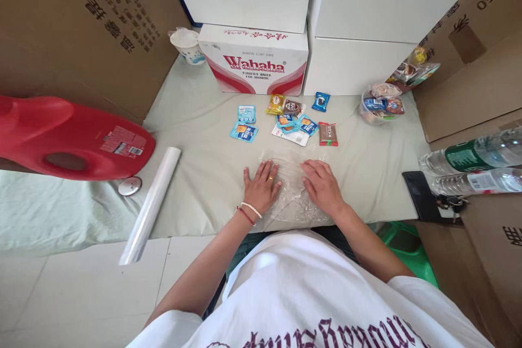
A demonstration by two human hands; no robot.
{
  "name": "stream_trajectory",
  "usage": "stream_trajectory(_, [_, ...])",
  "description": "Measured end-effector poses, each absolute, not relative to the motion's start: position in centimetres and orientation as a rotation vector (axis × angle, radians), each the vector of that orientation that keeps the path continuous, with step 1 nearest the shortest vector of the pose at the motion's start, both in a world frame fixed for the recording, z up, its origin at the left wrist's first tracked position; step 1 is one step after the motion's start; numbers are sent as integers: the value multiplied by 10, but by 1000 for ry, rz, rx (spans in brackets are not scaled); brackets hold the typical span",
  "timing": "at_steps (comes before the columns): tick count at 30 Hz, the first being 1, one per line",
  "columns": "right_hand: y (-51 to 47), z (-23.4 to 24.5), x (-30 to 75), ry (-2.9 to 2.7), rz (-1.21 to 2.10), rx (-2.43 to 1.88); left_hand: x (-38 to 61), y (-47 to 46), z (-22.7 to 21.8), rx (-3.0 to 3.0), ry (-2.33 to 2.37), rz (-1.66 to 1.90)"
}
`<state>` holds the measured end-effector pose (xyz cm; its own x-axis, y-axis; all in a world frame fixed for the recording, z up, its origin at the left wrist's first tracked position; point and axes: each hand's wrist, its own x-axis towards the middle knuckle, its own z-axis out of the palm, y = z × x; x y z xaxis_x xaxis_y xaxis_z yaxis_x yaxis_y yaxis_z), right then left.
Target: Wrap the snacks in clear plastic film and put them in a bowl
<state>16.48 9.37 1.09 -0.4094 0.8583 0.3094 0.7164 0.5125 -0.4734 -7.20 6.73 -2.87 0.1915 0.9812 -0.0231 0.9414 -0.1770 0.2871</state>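
A clear plastic bag [291,196] lies flat on the pale green cloth [204,147] at the near edge. My left hand [262,187] rests flat on the bag's left side, fingers spread, with a ring and bead bracelets on it. My right hand [322,185] lies flat on the bag's right side, fingers stretched out. Just beyond the bag are several small snack packets [287,119], blue, yellow and brown.
A roll of clear bags [150,204] lies at the left, next to a red jug [69,136] and a metal lid [129,186]. A Wahaha box [256,60], white boxes, a cup [187,46], a bowl of snacks [381,104], bottles [473,166] and a phone [420,196] stand around.
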Motion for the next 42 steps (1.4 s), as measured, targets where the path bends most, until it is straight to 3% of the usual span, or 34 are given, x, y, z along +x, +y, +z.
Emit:
stream_trajectory(8, [111, -36, 183, -2551, 386, -1501, -121, 66, -31, 2153, 1936, 286])
stream_trajectory(13, [128, -8, 182, -2273, 395, -1441, -135, 62, -38, 2156, 1923, 470])
stream_trajectory(19, [234, 39, 119, -2129, 373, -1599, -129, 67, -26, 2290, 1877, 852])
stream_trajectory(26, [334, 28, 6, -2420, 186, -1836, -121, 75, -29, 2336, 1684, 482])
stream_trajectory(31, [345, 24, 13, -2249, 249, -1806, -122, 71, -33, 2303, 1682, 404])
stream_trajectory(35, [317, 51, 62, -1853, 552, -1475, -123, 71, -33, 2299, 1675, 413])
stream_trajectory(39, [243, 72, 121, -1479, 1348, -1348, -123, 72, -35, 2297, 1674, 394])
stream_trajectory(42, [184, 60, 152, -1343, 1747, -1366, -122, 69, -36, 2297, 1688, 377])
